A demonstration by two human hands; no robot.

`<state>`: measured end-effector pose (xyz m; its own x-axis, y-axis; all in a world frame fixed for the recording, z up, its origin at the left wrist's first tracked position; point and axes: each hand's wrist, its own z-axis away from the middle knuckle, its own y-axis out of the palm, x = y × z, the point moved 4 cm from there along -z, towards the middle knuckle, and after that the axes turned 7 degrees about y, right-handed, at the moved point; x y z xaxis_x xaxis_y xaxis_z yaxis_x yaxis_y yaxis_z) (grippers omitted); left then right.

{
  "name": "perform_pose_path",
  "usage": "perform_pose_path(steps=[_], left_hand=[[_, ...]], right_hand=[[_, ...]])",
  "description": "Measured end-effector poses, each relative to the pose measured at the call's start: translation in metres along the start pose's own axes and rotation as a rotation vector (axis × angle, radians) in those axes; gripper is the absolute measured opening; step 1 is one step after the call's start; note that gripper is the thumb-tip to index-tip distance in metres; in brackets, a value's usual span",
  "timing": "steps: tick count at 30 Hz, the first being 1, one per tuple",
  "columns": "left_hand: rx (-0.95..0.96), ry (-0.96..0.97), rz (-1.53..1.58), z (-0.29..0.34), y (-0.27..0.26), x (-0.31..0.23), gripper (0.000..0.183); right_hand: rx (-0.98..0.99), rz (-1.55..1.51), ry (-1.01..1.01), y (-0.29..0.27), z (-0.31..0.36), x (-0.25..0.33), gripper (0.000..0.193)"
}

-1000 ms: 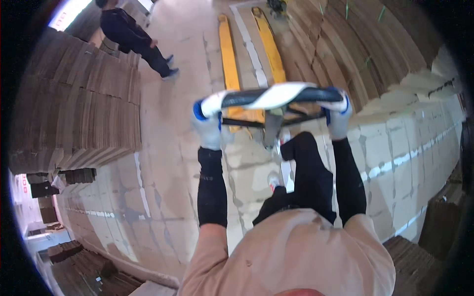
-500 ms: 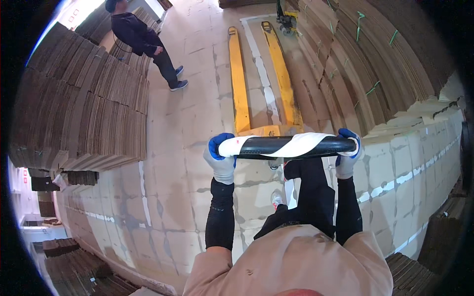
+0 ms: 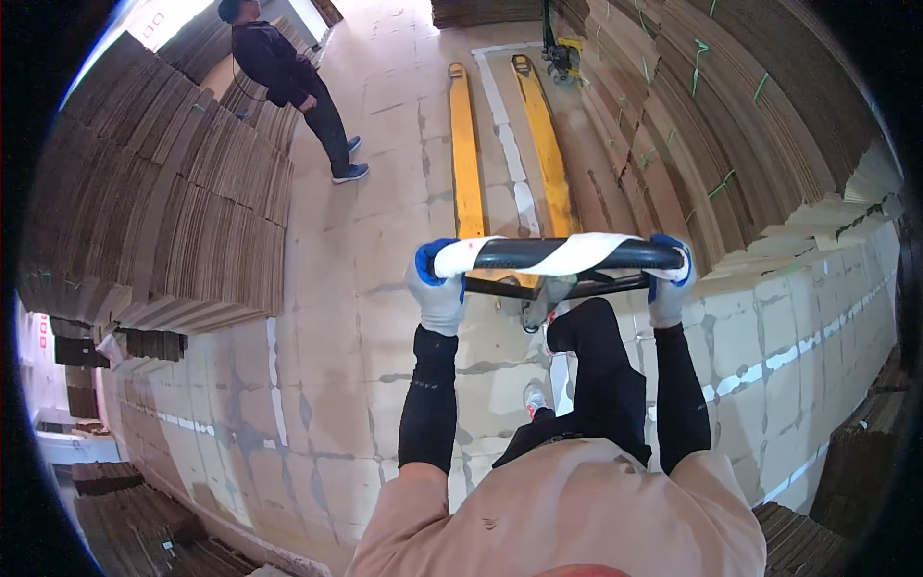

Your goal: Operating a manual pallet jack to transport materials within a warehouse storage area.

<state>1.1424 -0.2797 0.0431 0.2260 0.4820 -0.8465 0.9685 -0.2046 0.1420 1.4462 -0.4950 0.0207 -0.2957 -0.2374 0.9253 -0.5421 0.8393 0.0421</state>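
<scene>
Both my hands wear pale gloves with blue palms. My left hand [image 3: 439,288] is closed round the left end of a pallet jack handle [image 3: 500,254], a black bar wound with white wrap. On the bar's right end, my right hand [image 3: 670,279] is wrapped in the same way. Beyond the handle lie the jack's two yellow forks [image 3: 467,159], low over the floor and pointing away from me, with no load on them. The handle hides much of the jack's body.
Tall stacks of flat cardboard [image 3: 173,202] stand on the left. More strapped cardboard stacks [image 3: 731,125] line the right side. A person [image 3: 298,82] in dark clothes stands at the far left. Another yellow and black jack [image 3: 561,60] is at the back. White lines mark the tiled floor [image 3: 365,231].
The handle and both hands have shifted slightly away from me, exposing the lower black frame of the handle. My grip stays closed. The forks and the person appear slightly shifted in view.
</scene>
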Motion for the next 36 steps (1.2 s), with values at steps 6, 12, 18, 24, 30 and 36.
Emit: perform_pose_path(steps=[6, 12, 18, 24, 30, 36], left_hand=[[-0.013, -0.057, -0.041, -0.014, 0.003, 0.019, 0.022], [0.003, 0.004, -0.101, -0.023, 0.006, 0.017, 0.021], [0.013, 0.035, -0.063, -0.01, 0.007, 0.005, 0.02], [-0.015, -0.004, -0.074, -0.019, 0.01, 0.018, 0.019], [0.0, 0.09, -0.104, -0.012, 0.01, 0.005, 0.016], [0.025, 0.16, -0.128, -0.006, 0.008, -0.002, 0.018]], right_hand=[[-0.008, 0.03, -0.043, 0.008, -0.02, -0.001, 0.031], [-0.008, -0.011, -0.011, 0.014, -0.028, -0.004, 0.025], [-0.017, -0.038, 0.078, 0.012, -0.017, 0.002, 0.025], [-0.029, -0.054, 0.028, 0.017, -0.026, 0.007, 0.021], [-0.048, -0.081, -0.021, 0.014, -0.017, 0.008, 0.026], [-0.075, 0.112, -0.102, 0.009, -0.011, 0.012, 0.027]])
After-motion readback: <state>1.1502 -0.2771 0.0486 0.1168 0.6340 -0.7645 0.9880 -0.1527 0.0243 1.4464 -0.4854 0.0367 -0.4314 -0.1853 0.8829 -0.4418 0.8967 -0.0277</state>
